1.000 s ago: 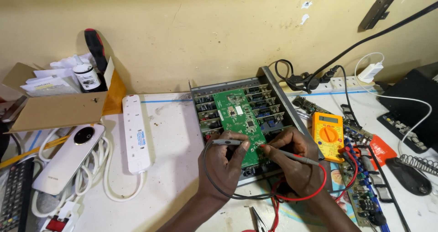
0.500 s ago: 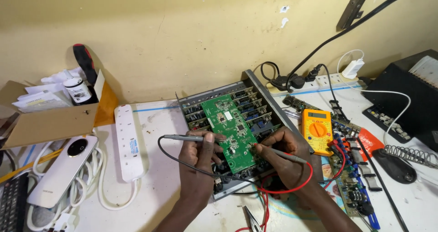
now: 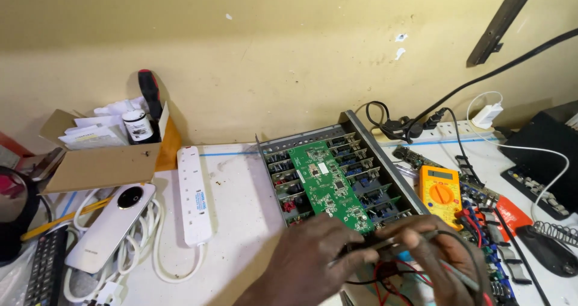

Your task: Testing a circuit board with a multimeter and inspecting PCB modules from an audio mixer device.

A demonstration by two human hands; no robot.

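A green circuit board lies on top of an open grey metal chassis full of small modules. My left hand and my right hand sit close together at the chassis's near edge. Each hand is closed on a thin grey meter probe, and the probes meet between the hands. Red and black leads run under my right hand. An orange-yellow multimeter stands just right of the chassis, beyond my right hand.
A white power strip lies left of the chassis. Further left are a white phone on coiled white cable, a cardboard box with a small bottle and a screwdriver, and a remote. Loose circuit boards, cables and a black device crowd the right.
Both hands have drawn back from the middle of the green board to the chassis's near edge and come together. The view has tilted up, so the hands sit lower in frame.
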